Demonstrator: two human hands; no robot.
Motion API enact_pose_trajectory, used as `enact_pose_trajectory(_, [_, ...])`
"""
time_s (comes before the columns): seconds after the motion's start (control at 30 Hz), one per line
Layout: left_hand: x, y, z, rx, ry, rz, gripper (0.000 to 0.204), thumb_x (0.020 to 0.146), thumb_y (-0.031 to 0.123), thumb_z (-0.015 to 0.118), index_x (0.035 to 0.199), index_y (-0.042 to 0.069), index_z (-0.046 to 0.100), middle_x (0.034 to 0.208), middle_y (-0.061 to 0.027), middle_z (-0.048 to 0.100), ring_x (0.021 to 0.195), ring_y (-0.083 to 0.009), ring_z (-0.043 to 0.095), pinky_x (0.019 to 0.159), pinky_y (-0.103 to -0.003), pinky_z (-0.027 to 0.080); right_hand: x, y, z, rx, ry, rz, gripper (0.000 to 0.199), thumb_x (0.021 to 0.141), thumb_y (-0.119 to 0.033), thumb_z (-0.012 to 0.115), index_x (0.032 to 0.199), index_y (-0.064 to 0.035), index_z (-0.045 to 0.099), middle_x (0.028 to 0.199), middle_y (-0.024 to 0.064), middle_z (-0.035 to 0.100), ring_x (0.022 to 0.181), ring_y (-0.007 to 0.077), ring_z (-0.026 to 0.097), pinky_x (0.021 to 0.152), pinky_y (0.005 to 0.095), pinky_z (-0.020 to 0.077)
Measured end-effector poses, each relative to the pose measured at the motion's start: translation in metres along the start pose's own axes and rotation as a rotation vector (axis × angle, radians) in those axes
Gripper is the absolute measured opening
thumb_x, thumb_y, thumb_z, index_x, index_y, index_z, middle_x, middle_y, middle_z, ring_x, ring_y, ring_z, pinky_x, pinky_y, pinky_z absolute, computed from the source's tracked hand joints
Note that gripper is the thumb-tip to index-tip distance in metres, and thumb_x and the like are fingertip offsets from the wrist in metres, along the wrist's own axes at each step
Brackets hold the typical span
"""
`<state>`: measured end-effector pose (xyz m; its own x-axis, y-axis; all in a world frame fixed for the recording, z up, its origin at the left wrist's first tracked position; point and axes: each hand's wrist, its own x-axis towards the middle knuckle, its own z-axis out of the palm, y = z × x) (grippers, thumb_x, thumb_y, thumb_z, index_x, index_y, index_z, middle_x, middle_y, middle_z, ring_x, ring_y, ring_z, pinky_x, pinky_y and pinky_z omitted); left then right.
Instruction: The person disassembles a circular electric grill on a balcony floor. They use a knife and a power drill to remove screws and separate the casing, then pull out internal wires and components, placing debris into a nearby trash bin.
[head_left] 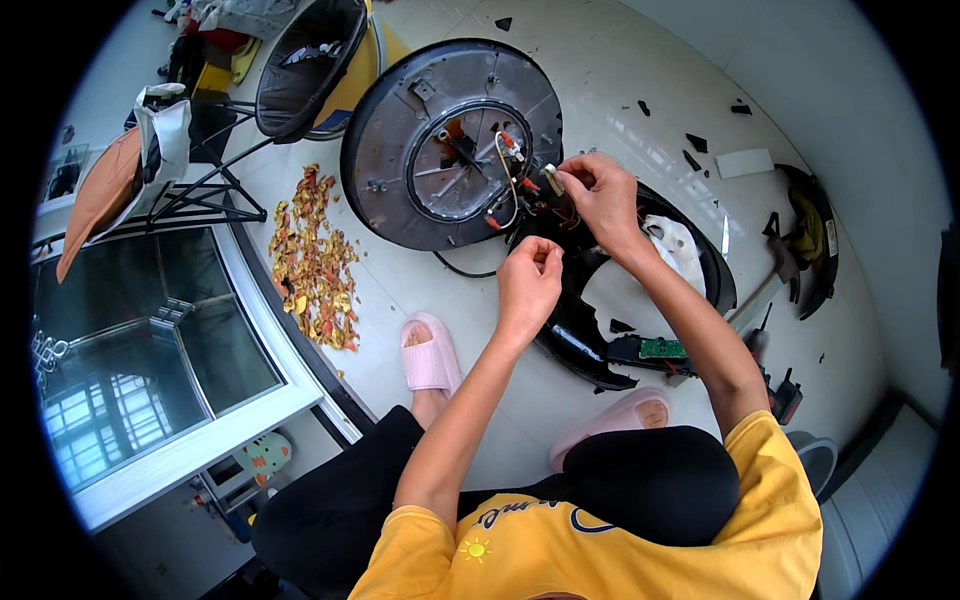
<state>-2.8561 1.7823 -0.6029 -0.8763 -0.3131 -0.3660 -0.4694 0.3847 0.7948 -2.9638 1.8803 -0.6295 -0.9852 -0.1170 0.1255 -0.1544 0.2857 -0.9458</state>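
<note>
My right hand (605, 203) pinches a small pale connector-like piece (553, 179) between thumb and fingertips, above the broken appliance. Closer to me, my left hand (529, 283) is closed in a pinch; whatever its fingertips hold, if anything, is too small to make out. A round dark appliance base (385, 150) stands tilted beyond my hands, with a ring-shaped opening at its centre. White wire (513, 188) with red-sleeved ends runs across that opening. Under my right forearm lies a cracked black curved shell (570, 322), with a green circuit board (661, 348) on its near side.
A pile of dry peel-like scraps (318, 265) lies left of the base, below a lined yellow bin (380, 50). Dark shards (697, 143) are scattered on the tiles. At right are a hammer (780, 258) and a screwdriver (760, 340). A glass-paned frame (150, 350) is at left.
</note>
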Motion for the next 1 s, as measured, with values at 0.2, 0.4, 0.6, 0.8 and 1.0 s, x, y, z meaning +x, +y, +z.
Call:
enact_pose_trajectory(0.2, [-0.001, -0.013, 0.008, -0.564, -0.078, -0.261, 0.013, 0.089, 0.015, 0.052, 0.091, 0.002, 0.056, 0.079, -0.0033, 0.056, 0.063, -0.0075, 0.052, 0.052, -0.021, 0.048, 0.003, 0.0, 0.005, -0.105, -0.113, -0.099, 0.019, 0.07, -0.009, 0.069, 0.086, -0.003, 0.06, 0.082, 0.0098, 0.057, 0.06, 0.0219, 0.057, 0.058, 0.0326, 0.0452])
enact_pose_trajectory(0.4, [0.017, -0.034, -0.025, -0.804, 0.037, -0.326, 0.012, 0.088, 0.016, 0.054, 0.092, 0.005, 0.056, 0.078, -0.0014, 0.058, 0.062, -0.0081, 0.054, 0.052, -0.023, 0.048, -0.04, 0.0, -0.026, -0.217, -0.305, -0.513, 0.016, 0.071, -0.001, 0.062, 0.081, -0.002, 0.05, 0.085, 0.0094, 0.053, 0.073, 0.0274, 0.055, 0.063, 0.0358, 0.0457])
enact_pose_trajectory(0.6, [0.027, -0.033, -0.03, -0.83, 0.05, -0.44, 0.012, 0.086, 0.016, 0.056, 0.087, 0.005, 0.054, 0.076, -0.0012, 0.057, 0.056, -0.0069, 0.051, 0.044, -0.022, 0.046, -0.067, 0.024, -0.049, -0.453, -0.224, -0.497, 0.018, 0.066, 0.002, 0.062, 0.077, -0.0019, 0.048, 0.084, 0.0096, 0.052, 0.075, 0.0268, 0.053, 0.065, 0.035, 0.046])
enact_pose_trajectory(0.8, [0.027, -0.045, -0.036, -0.815, 0.097, -0.454, 0.022, 0.083, 0.026, 0.063, 0.09, 0.007, 0.054, 0.076, -0.0001, 0.057, 0.057, -0.0076, 0.051, 0.048, -0.023, 0.045, -0.059, 0.012, -0.037, -0.447, -0.095, -0.253, 0.015, 0.067, -0.003, 0.062, 0.077, -0.001, 0.051, 0.074, 0.0111, 0.053, 0.069, 0.0262, 0.055, 0.059, 0.0317, 0.0444])
enact_pose_trajectory(1.0, [0.03, -0.041, -0.042, -0.875, 0.124, -0.436, 0.026, 0.086, 0.031, 0.059, 0.084, 0.005, 0.056, 0.072, -0.0006, 0.057, 0.054, -0.0066, 0.048, 0.044, -0.022, 0.043, -0.03, 0.019, -0.024, -0.373, -0.004, -0.032, 0.013, 0.073, -0.011, 0.062, 0.077, -0.0015, 0.055, 0.072, 0.0105, 0.057, 0.059, 0.0238, 0.055, 0.056, 0.0331, 0.0444])
